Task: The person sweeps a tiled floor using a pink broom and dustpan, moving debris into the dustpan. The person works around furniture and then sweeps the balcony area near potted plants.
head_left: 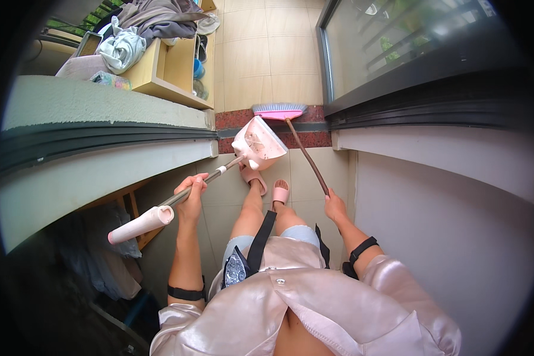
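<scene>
Left fingers (197,187) hold a pink dustpan (271,145); right fingers (333,200), a plain-handled broom (279,114).

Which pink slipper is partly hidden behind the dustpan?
The left slipper: the dustpan in the left hand overlaps part of it, while the right slipper shows clear of it.

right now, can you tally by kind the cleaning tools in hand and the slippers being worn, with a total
Broom: 1, in the right hand
Dustpan: 1, in the left hand
Slippers: 2, both pink
Total: 4
</scene>
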The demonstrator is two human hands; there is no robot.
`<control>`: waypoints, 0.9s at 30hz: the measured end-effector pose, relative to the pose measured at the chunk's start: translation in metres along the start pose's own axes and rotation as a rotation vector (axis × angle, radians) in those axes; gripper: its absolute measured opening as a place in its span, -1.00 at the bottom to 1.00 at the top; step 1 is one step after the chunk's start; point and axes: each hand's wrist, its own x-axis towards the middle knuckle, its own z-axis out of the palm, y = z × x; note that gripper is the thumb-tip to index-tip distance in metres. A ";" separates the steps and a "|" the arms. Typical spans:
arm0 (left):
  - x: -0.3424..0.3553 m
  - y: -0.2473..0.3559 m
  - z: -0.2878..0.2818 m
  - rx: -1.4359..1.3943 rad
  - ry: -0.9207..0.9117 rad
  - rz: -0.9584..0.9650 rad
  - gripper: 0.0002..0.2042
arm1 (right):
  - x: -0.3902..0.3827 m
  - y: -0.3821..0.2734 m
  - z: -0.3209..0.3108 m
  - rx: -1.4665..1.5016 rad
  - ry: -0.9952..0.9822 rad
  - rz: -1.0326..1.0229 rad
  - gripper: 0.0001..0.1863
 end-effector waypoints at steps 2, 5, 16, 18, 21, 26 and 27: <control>0.007 0.002 0.007 -0.005 0.011 -0.004 -0.80 | 0.034 -0.008 0.001 -0.002 -0.010 0.020 -0.70; 0.008 -0.012 0.012 -0.099 0.045 0.019 -0.80 | 0.089 -0.031 0.014 -0.006 0.041 0.056 -0.73; -0.027 -0.075 0.027 -0.098 0.048 0.153 -0.80 | 0.030 0.041 0.076 0.174 0.111 0.018 -0.61; -0.021 -0.068 0.038 -0.107 0.044 0.156 -0.80 | 0.031 0.049 0.080 0.220 0.105 0.009 -0.61; -0.009 -0.059 0.045 -0.069 0.047 0.128 -0.80 | 0.068 0.030 0.065 0.199 0.076 0.066 -0.59; 0.008 -0.047 0.040 -0.020 0.033 0.125 -0.82 | 0.158 -0.057 0.000 0.237 0.161 0.031 -0.59; 0.012 -0.044 0.038 -0.021 0.037 0.118 -0.82 | 0.174 -0.076 -0.016 0.251 0.196 0.007 -0.59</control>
